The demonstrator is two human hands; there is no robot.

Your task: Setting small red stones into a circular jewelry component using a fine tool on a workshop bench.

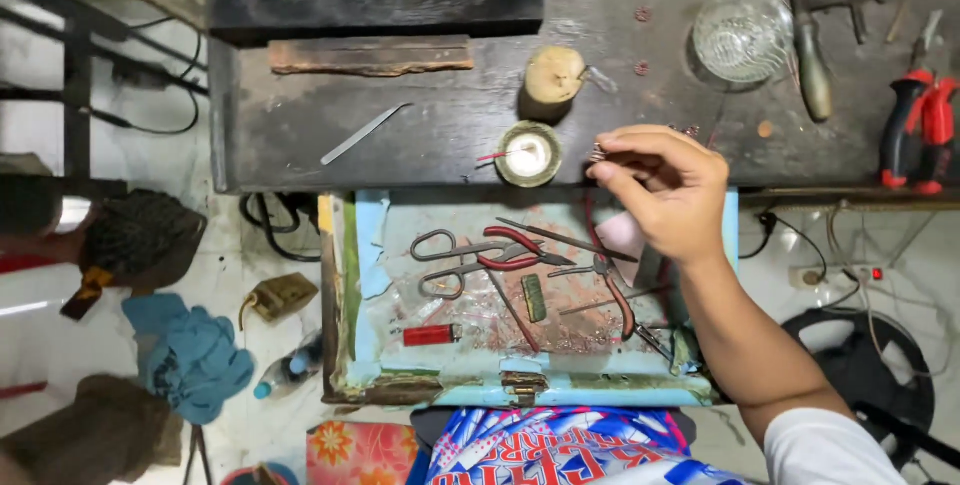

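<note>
Scissors (447, 263) and red-handled pliers (515, 250) lay in the open drawer (400, 385) at lower centre. Right of centre, the right hand (665, 185) pinched a tiny metal piece (598, 152) at fingertips; it looked light, stiff, easily dropped. Left hand was unseen.

Pretty cluttered bench: a glass bowl (742, 35) sits up near the back next to a wooden-handled tool (812, 60), and red-handled pliers (920, 125) lie off at the far edge. The pulled-out light blue drawer (400, 375) has grey scissors (448, 263), red-handled cutters (515, 250) and a small red lighter (428, 335) in it. Down on the floor there's a blue rag (190, 355).
</note>
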